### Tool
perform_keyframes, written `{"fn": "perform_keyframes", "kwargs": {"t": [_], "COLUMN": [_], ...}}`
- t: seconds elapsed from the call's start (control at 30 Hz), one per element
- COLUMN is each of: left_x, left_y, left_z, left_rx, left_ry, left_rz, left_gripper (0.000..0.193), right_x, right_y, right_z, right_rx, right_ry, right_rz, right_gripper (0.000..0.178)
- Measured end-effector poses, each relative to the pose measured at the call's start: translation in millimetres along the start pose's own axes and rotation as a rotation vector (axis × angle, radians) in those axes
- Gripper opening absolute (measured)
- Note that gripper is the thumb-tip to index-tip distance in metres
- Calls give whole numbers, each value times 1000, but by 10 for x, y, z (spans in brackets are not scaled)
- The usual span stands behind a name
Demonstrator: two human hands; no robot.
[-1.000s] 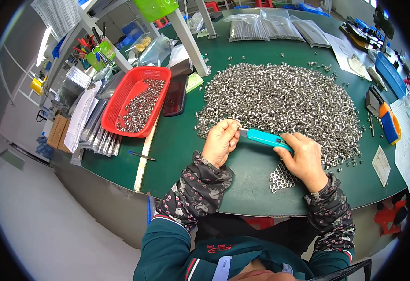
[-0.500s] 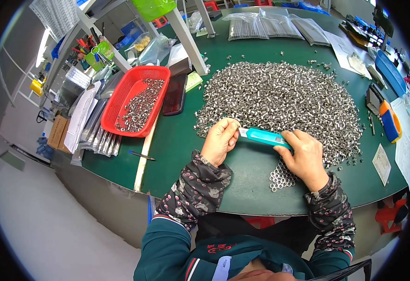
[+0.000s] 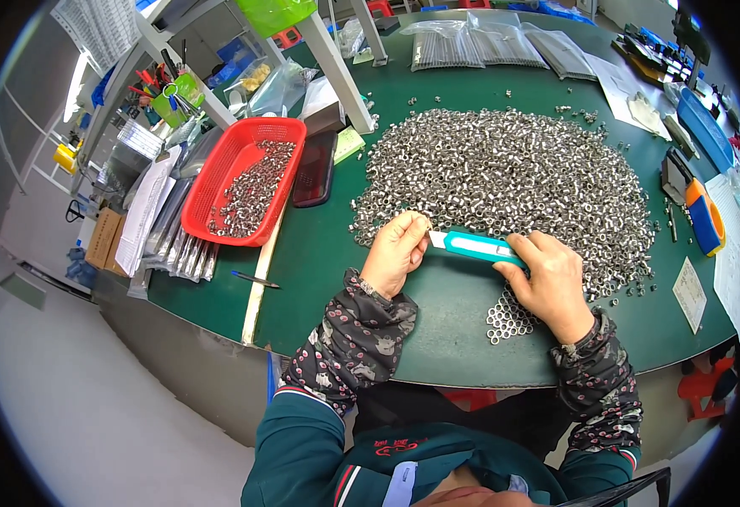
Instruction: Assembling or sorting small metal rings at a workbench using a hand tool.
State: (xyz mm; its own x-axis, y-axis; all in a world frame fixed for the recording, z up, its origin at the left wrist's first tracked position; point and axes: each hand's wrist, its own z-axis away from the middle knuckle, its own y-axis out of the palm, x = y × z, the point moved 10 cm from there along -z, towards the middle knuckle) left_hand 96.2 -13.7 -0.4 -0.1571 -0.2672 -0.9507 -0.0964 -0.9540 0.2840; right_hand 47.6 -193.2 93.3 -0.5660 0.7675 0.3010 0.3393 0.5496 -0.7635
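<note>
My right hand (image 3: 549, 283) is wrapped around a teal utility knife (image 3: 476, 245), its thumb and fingers on the handle's right end. The short blade points left and meets the fingertips of my left hand (image 3: 397, 251). Those fingers are pinched together; whatever they hold is too small and covered to make out. Behind both hands spreads a big pile of small metal rings (image 3: 505, 173). A flat cluster of rings (image 3: 509, 321) lies by my right wrist, the rings side by side on the green table (image 3: 446, 346).
Left of the pile, a red plastic basket (image 3: 196, 207) contains more metal pieces. Beside it are a dark phone-like slab (image 3: 314, 173), a pen (image 3: 256, 280) and stacked bags (image 3: 175, 241). On the right are a blue-orange tool (image 3: 704, 221), a small card (image 3: 689, 296) and a blue tray (image 3: 706, 131).
Both hands and the knife have shifted very slightly, with the blade still at the left fingertips. The grips look the same.
</note>
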Motion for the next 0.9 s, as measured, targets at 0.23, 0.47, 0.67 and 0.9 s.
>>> {"fn": "perform_keyframes", "kwargs": {"t": [0.23, 0.47, 0.67, 0.9], "left_x": [34, 63, 147, 245], "left_y": [0, 41, 86, 151], "left_z": [-10, 9, 37, 88], "left_rx": [43, 210, 294, 359], "left_ry": [-65, -155, -265, -351], "left_rz": [-7, 7, -30, -98], "left_gripper": [17, 18, 20, 22], "right_x": [11, 39, 100, 161], "right_y": [-9, -33, -81, -169], "right_z": [-13, -23, -36, -83], "right_rx": [5, 16, 7, 1], "right_ry": [-18, -61, -163, -224], "right_rz": [8, 24, 101, 167], "right_gripper": [25, 27, 30, 30]}}
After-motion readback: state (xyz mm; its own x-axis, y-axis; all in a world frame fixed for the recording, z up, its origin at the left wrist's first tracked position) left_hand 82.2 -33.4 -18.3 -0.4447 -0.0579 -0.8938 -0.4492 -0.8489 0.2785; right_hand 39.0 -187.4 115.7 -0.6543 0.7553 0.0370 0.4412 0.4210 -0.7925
